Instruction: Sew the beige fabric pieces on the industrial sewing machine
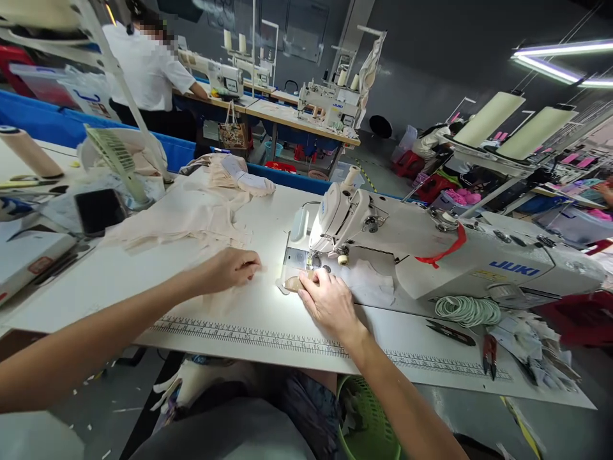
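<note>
My right hand [330, 300] rests on the sewing machine's bed just in front of the needle area. Its thumb and fingers press on a small tan fabric piece [293, 282]. The white sewing machine [373, 220] has its lamp lit over the metal needle plate [295, 257]. Left of the plate, my left hand [234, 268] hovers close to the tabletop with its fingers curled together; what they pinch, if anything, is too faint to name. Sheer pale beige fabric [191, 220] lies spread beyond my left hand. A thin whitish fabric piece [366, 281] lies beside my right hand.
A printed ruler [249, 335] runs along the table's front edge. To the right lie a green cord coil [467, 311], dark thread snips [450, 332], red-handled snips [489, 354] and fabric scraps [536, 345]. A phone [100, 211] and green fan [115, 160] sit left. A co-worker [148, 70] sits ahead.
</note>
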Action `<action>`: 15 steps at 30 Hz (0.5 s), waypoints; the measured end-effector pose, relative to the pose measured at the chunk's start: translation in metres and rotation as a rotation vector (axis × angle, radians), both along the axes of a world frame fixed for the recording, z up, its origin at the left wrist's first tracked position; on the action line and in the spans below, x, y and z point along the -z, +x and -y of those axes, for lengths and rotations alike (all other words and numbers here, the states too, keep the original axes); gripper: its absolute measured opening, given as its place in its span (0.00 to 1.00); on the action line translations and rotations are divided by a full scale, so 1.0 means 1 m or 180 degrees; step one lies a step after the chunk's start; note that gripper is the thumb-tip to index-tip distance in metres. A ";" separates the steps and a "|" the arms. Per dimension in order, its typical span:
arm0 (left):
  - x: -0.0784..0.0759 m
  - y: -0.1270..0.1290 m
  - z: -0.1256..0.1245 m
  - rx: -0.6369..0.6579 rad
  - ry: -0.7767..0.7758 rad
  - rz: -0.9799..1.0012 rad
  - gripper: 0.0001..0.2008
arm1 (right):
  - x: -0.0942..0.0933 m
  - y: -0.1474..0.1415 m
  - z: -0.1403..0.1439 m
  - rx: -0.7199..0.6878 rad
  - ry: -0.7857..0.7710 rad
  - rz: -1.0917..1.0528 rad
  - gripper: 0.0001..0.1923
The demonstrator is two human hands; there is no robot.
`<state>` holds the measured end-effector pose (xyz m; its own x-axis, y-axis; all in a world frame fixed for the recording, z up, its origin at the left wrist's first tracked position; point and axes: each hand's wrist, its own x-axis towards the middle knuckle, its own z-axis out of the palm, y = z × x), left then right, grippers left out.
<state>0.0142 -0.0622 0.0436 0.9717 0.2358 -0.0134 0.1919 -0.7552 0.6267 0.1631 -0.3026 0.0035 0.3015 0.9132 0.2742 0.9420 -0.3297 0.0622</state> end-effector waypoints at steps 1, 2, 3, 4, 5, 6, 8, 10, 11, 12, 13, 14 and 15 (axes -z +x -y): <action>0.006 0.007 0.001 0.0027 0.0077 -0.0023 0.16 | 0.000 0.001 0.001 -0.0007 0.0005 0.0003 0.18; 0.009 0.012 0.000 0.0027 0.0175 -0.0041 0.15 | 0.000 0.003 0.001 -0.0028 0.0011 0.0008 0.18; 0.009 0.017 -0.002 0.0037 0.0253 -0.0105 0.14 | 0.000 0.005 0.002 -0.0061 0.0019 0.0007 0.18; 0.006 0.020 -0.003 0.0065 0.0275 -0.0218 0.14 | 0.000 0.007 0.003 -0.0101 0.0030 0.0000 0.18; 0.002 0.024 -0.004 0.0122 0.0231 -0.0349 0.14 | 0.000 0.010 0.003 -0.0141 0.0042 -0.0014 0.18; -0.004 0.027 -0.001 0.0214 0.0130 -0.0453 0.15 | 0.000 0.012 0.004 -0.0180 0.0051 -0.0029 0.18; -0.012 0.038 0.010 0.0388 -0.0198 -0.0432 0.13 | 0.000 0.015 0.005 -0.0225 0.0068 -0.0041 0.18; -0.012 0.053 0.026 0.0497 -0.0619 -0.0224 0.11 | 0.002 0.017 0.005 -0.0213 0.0087 -0.0035 0.17; -0.008 0.061 0.033 0.0523 -0.0819 -0.0146 0.10 | 0.002 0.017 0.005 -0.0204 0.0094 -0.0036 0.16; -0.002 0.070 0.039 0.0514 -0.0976 -0.0092 0.10 | 0.003 0.017 0.004 -0.0190 0.0100 -0.0040 0.16; 0.006 0.078 0.044 0.0478 -0.1068 -0.0060 0.10 | 0.004 0.016 0.004 -0.0180 0.0102 -0.0047 0.15; 0.014 0.085 0.046 0.0421 -0.1086 -0.0031 0.10 | 0.004 0.016 0.004 -0.0180 0.0099 -0.0050 0.15; 0.022 0.091 0.046 0.0352 -0.1046 0.0011 0.10 | 0.004 0.016 0.004 -0.0185 0.0094 -0.0048 0.15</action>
<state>0.1051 -0.1086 0.0221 0.9913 0.1126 -0.0677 0.1175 -0.5290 0.8404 0.1786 -0.3069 -0.0003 0.2524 0.9209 0.2971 0.9604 -0.2758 0.0389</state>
